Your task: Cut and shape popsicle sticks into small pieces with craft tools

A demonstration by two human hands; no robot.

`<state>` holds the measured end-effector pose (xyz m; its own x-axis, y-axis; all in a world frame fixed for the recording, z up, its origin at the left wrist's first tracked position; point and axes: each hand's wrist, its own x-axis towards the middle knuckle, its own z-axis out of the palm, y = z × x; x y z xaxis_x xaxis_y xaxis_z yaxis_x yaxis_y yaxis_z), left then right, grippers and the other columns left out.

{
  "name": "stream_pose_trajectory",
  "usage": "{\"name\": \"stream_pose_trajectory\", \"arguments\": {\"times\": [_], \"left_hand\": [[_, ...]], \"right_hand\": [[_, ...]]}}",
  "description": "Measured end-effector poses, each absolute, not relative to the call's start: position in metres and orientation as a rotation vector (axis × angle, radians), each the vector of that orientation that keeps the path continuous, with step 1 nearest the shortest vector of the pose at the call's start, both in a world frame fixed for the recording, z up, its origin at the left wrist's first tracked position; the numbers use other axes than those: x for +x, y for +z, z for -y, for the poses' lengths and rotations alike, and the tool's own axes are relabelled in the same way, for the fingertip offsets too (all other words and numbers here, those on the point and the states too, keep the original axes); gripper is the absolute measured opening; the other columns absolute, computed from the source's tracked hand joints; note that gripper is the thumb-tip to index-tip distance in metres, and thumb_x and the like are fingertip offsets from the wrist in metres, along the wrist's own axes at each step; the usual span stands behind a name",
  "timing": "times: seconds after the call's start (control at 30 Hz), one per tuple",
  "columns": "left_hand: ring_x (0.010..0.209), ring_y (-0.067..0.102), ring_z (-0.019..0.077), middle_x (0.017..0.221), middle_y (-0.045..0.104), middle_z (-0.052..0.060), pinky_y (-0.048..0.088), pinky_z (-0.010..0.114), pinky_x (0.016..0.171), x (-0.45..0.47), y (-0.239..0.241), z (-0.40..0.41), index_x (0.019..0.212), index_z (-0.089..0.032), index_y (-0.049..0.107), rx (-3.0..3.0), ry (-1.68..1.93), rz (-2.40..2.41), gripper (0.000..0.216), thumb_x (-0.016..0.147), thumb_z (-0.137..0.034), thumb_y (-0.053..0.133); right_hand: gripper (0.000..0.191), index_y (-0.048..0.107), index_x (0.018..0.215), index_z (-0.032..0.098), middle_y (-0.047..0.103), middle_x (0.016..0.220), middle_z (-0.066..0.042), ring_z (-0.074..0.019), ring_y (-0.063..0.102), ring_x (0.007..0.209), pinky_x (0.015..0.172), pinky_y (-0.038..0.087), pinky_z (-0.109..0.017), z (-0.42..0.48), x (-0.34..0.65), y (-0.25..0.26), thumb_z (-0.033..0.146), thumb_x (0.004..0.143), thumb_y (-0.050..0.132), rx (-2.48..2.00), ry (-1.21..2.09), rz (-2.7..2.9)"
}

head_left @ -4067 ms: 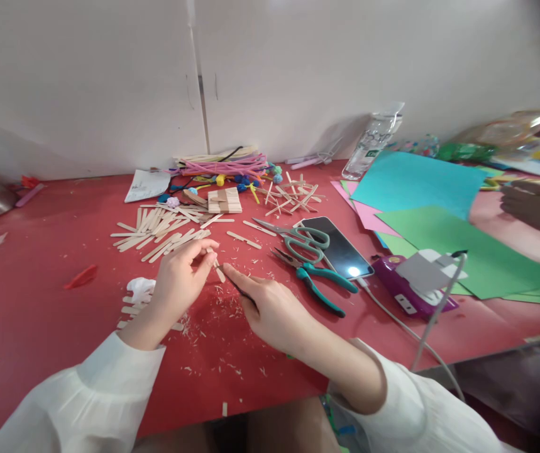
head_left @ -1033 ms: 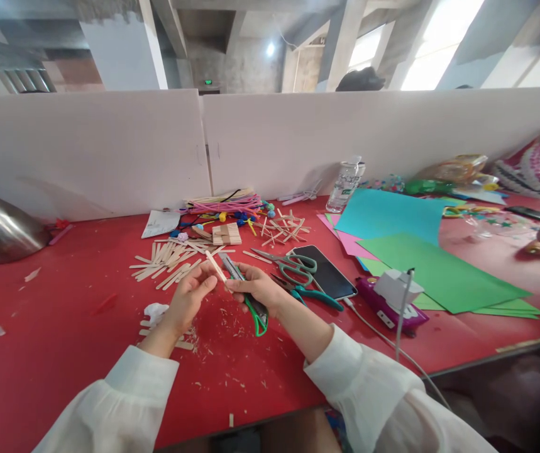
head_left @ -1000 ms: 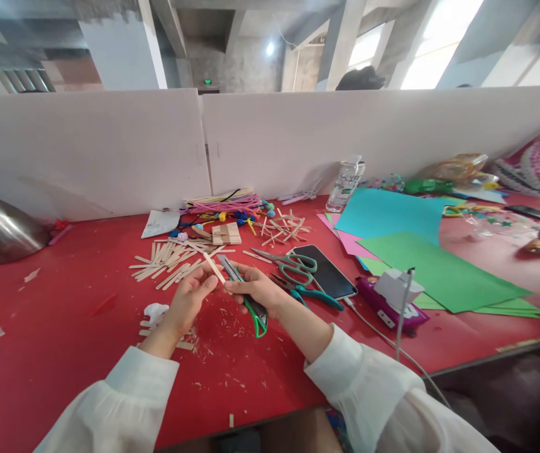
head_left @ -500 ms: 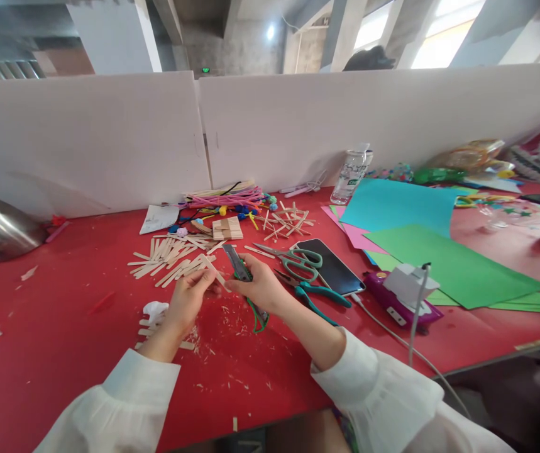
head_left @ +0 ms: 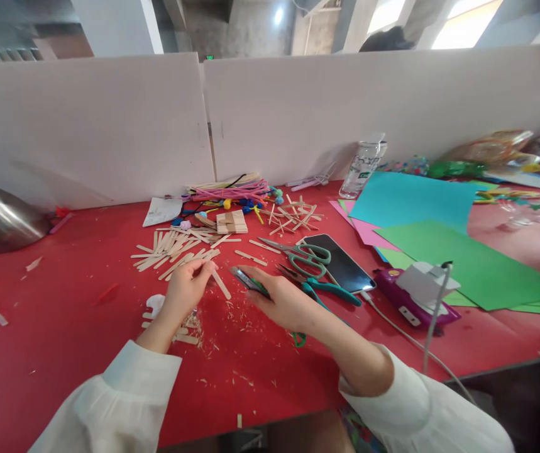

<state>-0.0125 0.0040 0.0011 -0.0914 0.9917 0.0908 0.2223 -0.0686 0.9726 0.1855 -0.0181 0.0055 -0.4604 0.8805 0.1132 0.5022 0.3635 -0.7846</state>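
My left hand (head_left: 185,290) pinches one end of a short wooden craft stick (head_left: 221,284), which slants down toward the red table (head_left: 62,327). My right hand (head_left: 283,302) is closed around a green-handled utility knife (head_left: 249,281), its blade end pointing left toward the stick, a small gap between them. The knife's green tail loop shows below my wrist. Wood shavings (head_left: 236,318) lie scattered on the table beneath both hands. Both arms wear white sleeves.
A pile of craft sticks (head_left: 170,248) lies behind my left hand. Scissors (head_left: 305,251), teal pliers (head_left: 326,286) and a phone (head_left: 340,263) sit right of my right hand. Coloured paper sheets (head_left: 439,251), a purple charger box (head_left: 415,296) with cable, a bottle (head_left: 361,168), pipe cleaners (head_left: 232,189) and a white partition stand around.
The camera tilted down. Both hands dropped closer to the table. The knife swung from upright to nearly flat, and the stick's free end now points downward.
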Motion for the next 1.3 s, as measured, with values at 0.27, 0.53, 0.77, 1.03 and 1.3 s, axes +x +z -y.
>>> {"name": "stream_pose_trajectory", "arguments": {"times": [0.27,0.53,0.77,1.03,1.3], "left_hand": [[0.055,0.058,0.0182,0.055,0.064,0.000,0.044,0.025,0.055,-0.008,0.004,-0.002,0.058,-0.021,0.064,1.598,1.166,-1.461,0.020,0.071,-0.037,0.063],[0.055,0.059,0.0182,0.054,0.063,0.001,0.044,0.025,0.054,-0.006,0.005,0.000,0.059,-0.021,0.061,1.733,1.129,-1.483,0.024,0.075,-0.038,0.056],[0.054,0.058,0.0172,0.054,0.063,0.000,0.044,0.025,0.054,-0.005,0.006,0.001,0.059,-0.021,0.061,1.717,1.128,-1.466,0.024,0.074,-0.039,0.056],[0.056,0.057,0.0162,0.057,0.063,-0.001,0.043,0.024,0.055,-0.008,0.003,0.000,0.064,-0.019,0.061,1.892,1.067,-1.555,0.030,0.079,-0.043,0.048],[0.058,0.056,0.0166,0.058,0.060,0.001,0.040,0.024,0.055,-0.006,0.002,-0.001,0.064,-0.019,0.060,2.035,1.079,-1.620,0.032,0.081,-0.042,0.046]], "right_hand": [[0.054,0.038,0.140,0.020,0.069,0.108,-0.011,-0.0251,0.068,0.085,0.068,0.046,-0.031,0.030,0.176,0.007,0.016,0.087,0.041,-1.331,0.658,2.459],[0.053,0.035,0.142,0.021,0.070,0.103,-0.011,-0.0245,0.068,0.082,0.062,0.043,-0.028,0.030,0.175,0.007,0.016,0.089,0.039,-1.396,0.548,2.536],[0.053,0.034,0.143,0.021,0.070,0.102,-0.012,-0.0260,0.068,0.082,0.061,0.042,-0.028,0.031,0.175,0.006,0.017,0.090,0.039,-1.426,0.488,2.560],[0.053,0.033,0.143,0.022,0.071,0.097,-0.011,-0.0238,0.068,0.078,0.058,0.042,-0.027,0.036,0.173,0.012,0.016,0.091,0.039,-1.479,0.449,2.596],[0.067,0.024,0.147,0.017,0.069,0.101,-0.015,-0.0272,0.069,0.080,0.057,0.045,-0.029,0.041,0.166,0.021,0.008,0.083,0.041,-1.578,0.423,2.677]]}}
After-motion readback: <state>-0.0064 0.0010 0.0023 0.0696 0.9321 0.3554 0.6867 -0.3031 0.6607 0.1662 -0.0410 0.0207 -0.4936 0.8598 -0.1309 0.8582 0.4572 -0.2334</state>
